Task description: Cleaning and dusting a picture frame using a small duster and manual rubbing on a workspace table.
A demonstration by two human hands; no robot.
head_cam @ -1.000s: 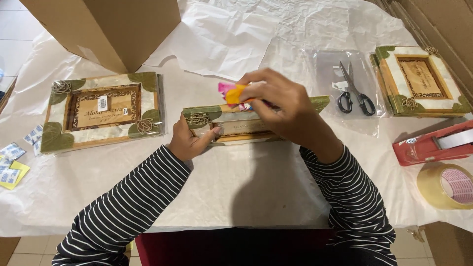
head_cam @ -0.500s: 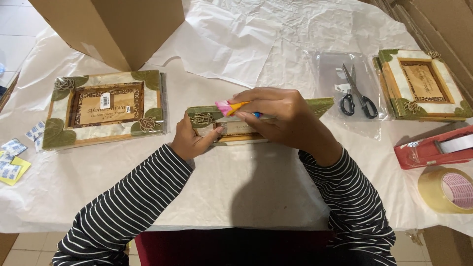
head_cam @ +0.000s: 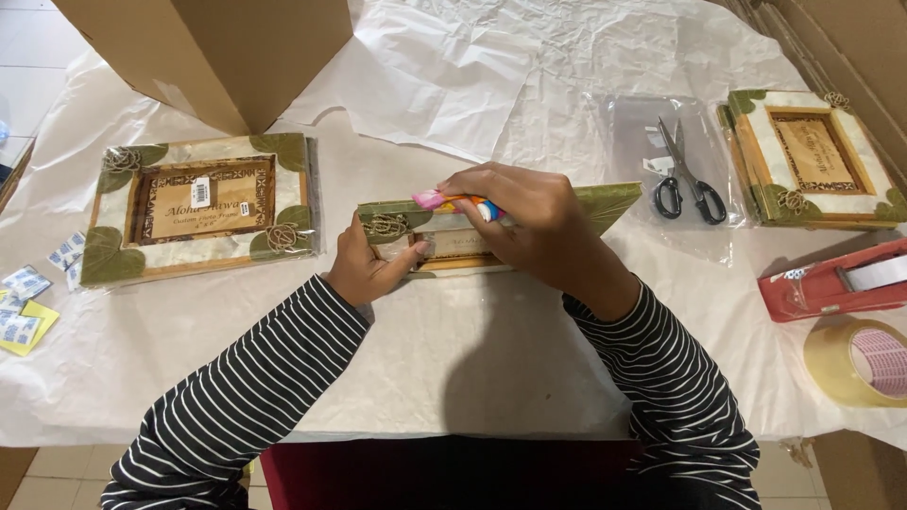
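Observation:
A decorated picture frame (head_cam: 619,201) with green leaf corners stands tilted up on its edge in the middle of the paper-covered table. My left hand (head_cam: 370,269) grips its lower left part, thumb against the front. My right hand (head_cam: 529,222) is closed on a small pink, orange and blue tool (head_cam: 452,201) laid along the frame's top edge, its pink tip pointing left.
A similar frame (head_cam: 198,206) lies flat at the left, another (head_cam: 817,159) at the right. Black-handled scissors (head_cam: 688,179) rest on clear plastic. A red tape dispenser (head_cam: 836,281) and tape roll (head_cam: 862,361) sit at right. A cardboard box (head_cam: 227,47) stands behind; small packets (head_cam: 24,302) at far left.
My right hand has slid the tool leftward and lower along the frame's top edge. The left hand stays on the frame's left part.

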